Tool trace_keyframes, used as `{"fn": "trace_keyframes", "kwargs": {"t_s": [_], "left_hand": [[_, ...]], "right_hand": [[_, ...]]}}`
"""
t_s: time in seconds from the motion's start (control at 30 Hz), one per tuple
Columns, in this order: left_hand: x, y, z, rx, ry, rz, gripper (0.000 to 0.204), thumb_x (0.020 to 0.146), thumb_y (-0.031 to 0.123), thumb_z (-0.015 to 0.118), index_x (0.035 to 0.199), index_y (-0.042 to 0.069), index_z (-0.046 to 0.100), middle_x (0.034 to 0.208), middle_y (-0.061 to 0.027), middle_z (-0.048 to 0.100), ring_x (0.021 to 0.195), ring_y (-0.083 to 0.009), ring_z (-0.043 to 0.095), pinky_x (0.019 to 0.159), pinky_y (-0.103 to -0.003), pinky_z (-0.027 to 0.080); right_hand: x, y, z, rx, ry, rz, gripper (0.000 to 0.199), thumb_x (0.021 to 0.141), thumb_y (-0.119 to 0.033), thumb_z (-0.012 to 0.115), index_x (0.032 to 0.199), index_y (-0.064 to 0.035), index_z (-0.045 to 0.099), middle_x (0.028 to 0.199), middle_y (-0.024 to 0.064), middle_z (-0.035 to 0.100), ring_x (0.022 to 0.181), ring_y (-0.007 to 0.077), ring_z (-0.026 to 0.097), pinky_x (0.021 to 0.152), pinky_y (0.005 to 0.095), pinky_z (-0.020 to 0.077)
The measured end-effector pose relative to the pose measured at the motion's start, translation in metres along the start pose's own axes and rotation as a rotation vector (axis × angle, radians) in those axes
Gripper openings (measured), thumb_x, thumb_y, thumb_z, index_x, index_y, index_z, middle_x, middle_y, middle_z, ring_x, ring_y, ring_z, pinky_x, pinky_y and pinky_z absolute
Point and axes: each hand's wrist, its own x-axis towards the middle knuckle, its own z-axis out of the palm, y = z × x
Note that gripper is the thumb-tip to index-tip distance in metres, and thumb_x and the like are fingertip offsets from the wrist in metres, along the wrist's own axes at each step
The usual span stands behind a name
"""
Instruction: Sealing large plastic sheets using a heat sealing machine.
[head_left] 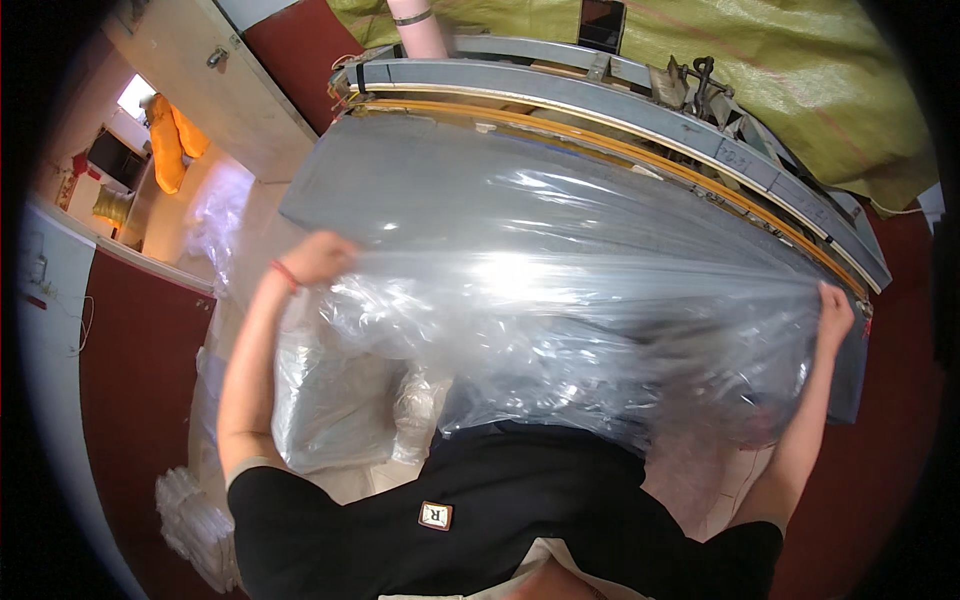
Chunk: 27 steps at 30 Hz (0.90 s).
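A wide sheet of clear plastic film (600, 290) is stretched between my two hands, over a grey-topped table (370, 165). My left hand (322, 257), with a red band at its wrist, is closed on the film's left side and slightly blurred. At the far right, my right hand (836, 315) pinches the film's other side near the table's right end. The film is pulled taut in a band between the hands. Below that band it hangs crumpled toward my body, and the light glares off its middle.
Along the table's back runs a long grey metal bar (540, 88) above an orange strip (600, 130). A pink cylinder (422, 35) stands behind it, before a green-yellow sheet (780, 90). A plastic-wrapped bundle (330, 405) and a film pile (192, 525) lie left; beyond is a door (215, 85).
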Motion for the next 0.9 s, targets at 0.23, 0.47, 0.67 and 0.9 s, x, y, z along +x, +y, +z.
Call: {"fn": "trace_keyframes", "kwargs": {"t_s": [0.23, 0.47, 0.67, 0.9], "left_hand": [[-0.03, -0.013, -0.153, 0.614, 0.693, -0.298, 0.016, 0.07, 0.011, 0.054, 0.083, 0.002, 0.056, 0.077, -0.0156, 0.059, 0.073, -0.0283, 0.057, 0.066, -0.035, 0.045], [0.047, 0.04, -0.05, 1.055, 0.724, 0.246, 0.05, 0.068, 0.0, 0.051, 0.116, 0.012, 0.044, 0.122, -0.0108, 0.042, 0.107, -0.026, 0.045, 0.089, -0.039, 0.038], [0.04, -0.064, -0.032, 0.699, 0.356, -0.273, 0.048, 0.074, 0.004, 0.047, 0.121, 0.014, 0.04, 0.126, -0.0118, 0.038, 0.106, -0.0286, 0.047, 0.089, -0.038, 0.039], [0.097, 0.023, 0.021, 0.358, 0.584, 0.46, 0.033, 0.082, 0.014, 0.049, 0.113, 0.002, 0.049, 0.123, -0.0152, 0.043, 0.111, -0.0313, 0.041, 0.094, -0.035, 0.033]], "right_hand": [[0.006, 0.094, -0.064, -0.158, 0.061, 0.086, 0.025, 0.078, -0.024, 0.06, 0.08, 0.0004, 0.061, 0.069, 0.0011, 0.057, 0.067, 0.0072, 0.049, 0.065, 0.0216, 0.0399], [-0.011, 0.134, -0.083, -0.226, 0.095, 0.185, 0.027, 0.079, -0.026, 0.06, 0.076, 0.0006, 0.059, 0.068, 0.001, 0.057, 0.067, 0.0075, 0.047, 0.065, 0.0214, 0.0389], [-0.018, 0.176, -0.093, -0.227, 0.071, 0.226, 0.031, 0.078, -0.032, 0.061, 0.077, -0.0011, 0.062, 0.069, -0.0015, 0.057, 0.066, 0.0069, 0.047, 0.065, 0.021, 0.0386], [-0.016, 0.185, -0.108, -0.118, 0.093, 0.288, 0.027, 0.078, -0.027, 0.062, 0.082, -0.0009, 0.063, 0.076, -0.0008, 0.059, 0.072, 0.0075, 0.049, 0.071, 0.0202, 0.039]]}}
